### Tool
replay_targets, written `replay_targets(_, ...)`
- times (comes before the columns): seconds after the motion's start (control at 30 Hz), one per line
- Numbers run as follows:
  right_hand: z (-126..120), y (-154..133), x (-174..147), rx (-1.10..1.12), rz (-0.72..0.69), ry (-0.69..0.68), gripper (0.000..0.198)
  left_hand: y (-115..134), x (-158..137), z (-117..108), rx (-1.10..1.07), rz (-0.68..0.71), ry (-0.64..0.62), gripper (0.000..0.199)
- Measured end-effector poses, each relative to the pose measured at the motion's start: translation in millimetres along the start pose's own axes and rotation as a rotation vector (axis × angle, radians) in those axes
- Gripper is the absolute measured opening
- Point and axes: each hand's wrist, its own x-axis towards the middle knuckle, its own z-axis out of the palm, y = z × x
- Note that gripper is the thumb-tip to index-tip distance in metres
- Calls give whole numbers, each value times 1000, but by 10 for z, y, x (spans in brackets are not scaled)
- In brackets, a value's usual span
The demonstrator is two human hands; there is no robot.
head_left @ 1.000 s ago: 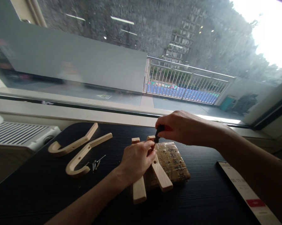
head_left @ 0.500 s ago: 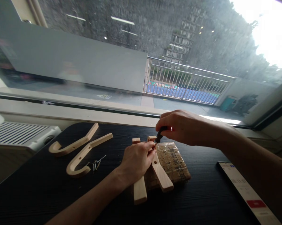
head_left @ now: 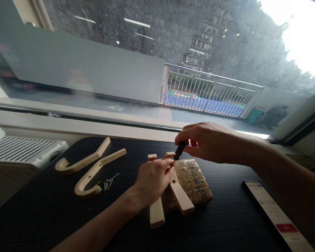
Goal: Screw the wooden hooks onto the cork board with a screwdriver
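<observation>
My right hand (head_left: 208, 142) pinches the black handle of a screwdriver (head_left: 180, 150), which leans with its shaft pointing down. The tip ends by the fingertips of my left hand (head_left: 154, 179), where they hide it. Those fingers are closed on a pale wooden hook (head_left: 183, 200) with a dark hole in it, resting on a tape-wrapped brown package (head_left: 195, 180). Beneath the same hand runs another pale wooden piece (head_left: 156, 214), its middle covered. I cannot tell whether a screw sits at the screwdriver's tip.
Two more wooden hooks, one farther back (head_left: 81, 166) and one nearer (head_left: 87, 179), lie left on the black table (head_left: 68, 224). Several loose screws (head_left: 107, 184) are beside the nearer one. A phone (head_left: 274, 213) lies at right. Behind the table are a window sill (head_left: 126, 134) and a white radiator (head_left: 23, 148).
The fingers of my right hand have shifted and loosened slightly around the screwdriver, so more of its handle shows. My left hand and the wooden pieces stay in place.
</observation>
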Motion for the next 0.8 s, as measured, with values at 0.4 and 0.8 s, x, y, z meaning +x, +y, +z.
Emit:
replay_targets(0.4,-16,-83,48,-96,86,-12,26,57,0,-42,14,-31,-27,20)
replay_targets(0.8,89,-47,58,23,-66,-21,21,14,-8,-14,4,0,-18,20)
